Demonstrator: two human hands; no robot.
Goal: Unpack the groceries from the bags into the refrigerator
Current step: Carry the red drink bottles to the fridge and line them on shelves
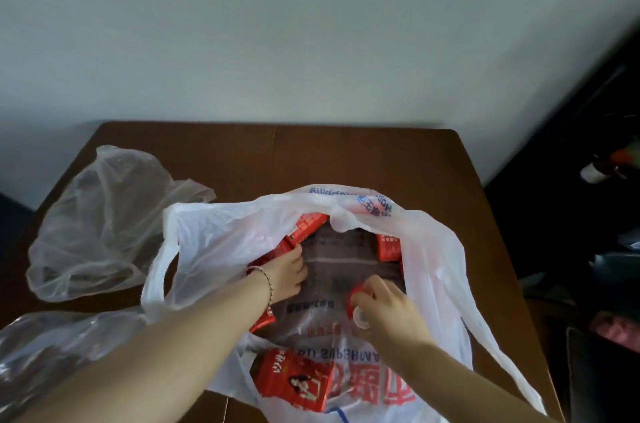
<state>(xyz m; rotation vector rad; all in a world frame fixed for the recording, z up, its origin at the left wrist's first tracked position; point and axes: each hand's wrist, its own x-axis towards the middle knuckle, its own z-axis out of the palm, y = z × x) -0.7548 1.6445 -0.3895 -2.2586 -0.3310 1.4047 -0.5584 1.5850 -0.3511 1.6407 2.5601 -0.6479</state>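
A white printed plastic shopping bag [214,242] lies open on the brown wooden table [346,159]. Several red cartons sit inside it: one at the back left [306,225], one at the back right [389,246], one at the front under the plastic [294,384]. My left hand [285,275] reaches into the bag and its fingers touch a red carton at the left side; whether it grips is unclear. My right hand [384,308] is closed on a small red-lidded item [353,301] inside the bag.
A clear empty plastic bag [97,222] lies on the table's left part. Another crumpled clear bag [52,353] is at the front left. A pale wall stands behind the table. Dark furniture with clutter [602,166] is to the right.
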